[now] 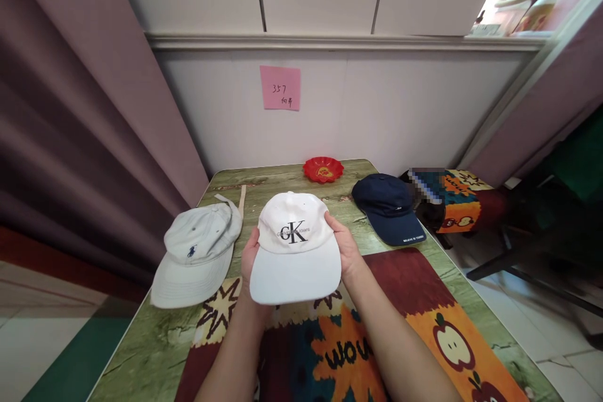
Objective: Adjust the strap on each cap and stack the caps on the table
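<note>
Between my two hands is a white baseball cap (292, 245) with a black "CK" logo, its brim pointing toward me. My left hand (249, 255) grips the cap's left side, the fingers partly hidden behind it. On the opposite side my right hand (345, 245) holds the edge, with the thumb against the crown. To the left lies a pale grey cap (200, 251) with a small dark emblem and a loose strap at its back. A navy cap (389, 207) with small white lettering on its brim rests at the right.
A red scalloped dish (323, 169) stands at the table's back edge. The green wood-patterned table (155, 339) carries a colourful mat (400, 282) under my arms. A pink note (281, 88) is stuck to the white wall behind. Curtains hang at the left; a covered stool (464, 201) is at the right.
</note>
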The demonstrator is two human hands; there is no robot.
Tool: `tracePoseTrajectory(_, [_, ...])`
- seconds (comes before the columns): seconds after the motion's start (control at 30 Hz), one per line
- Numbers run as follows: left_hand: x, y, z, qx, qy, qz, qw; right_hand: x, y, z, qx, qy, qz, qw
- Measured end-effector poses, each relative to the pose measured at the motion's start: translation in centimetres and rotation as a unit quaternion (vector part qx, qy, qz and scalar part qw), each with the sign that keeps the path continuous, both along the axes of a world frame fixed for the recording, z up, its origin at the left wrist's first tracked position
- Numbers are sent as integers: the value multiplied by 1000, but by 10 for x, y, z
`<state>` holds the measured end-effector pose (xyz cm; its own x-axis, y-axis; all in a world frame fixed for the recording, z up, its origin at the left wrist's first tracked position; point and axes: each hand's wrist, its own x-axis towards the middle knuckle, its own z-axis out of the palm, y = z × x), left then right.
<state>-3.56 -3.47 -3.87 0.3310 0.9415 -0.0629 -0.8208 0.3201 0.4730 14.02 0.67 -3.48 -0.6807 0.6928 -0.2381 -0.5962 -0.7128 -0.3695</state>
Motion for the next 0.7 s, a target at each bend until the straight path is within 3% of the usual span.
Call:
tracePoseTrajectory(0.2, [16, 2, -6, 37, -39, 30, 998, -1, 2, 2, -73, 5, -51, 996])
tracePoseTrajectory(0.33, [32, -6, -3, 64, -69, 52, 994, 3, 3, 4, -60, 3, -51, 997])
tracePoseTrajectory(0.47, [33, -11, 3, 80, -80, 46, 992, 6, 2, 7, -22, -16, -18, 999])
tracePoseTrajectory(0.7, [31, -10, 12, 80, -39, 23, 996, 6, 0, 16, -61, -41, -53, 996])
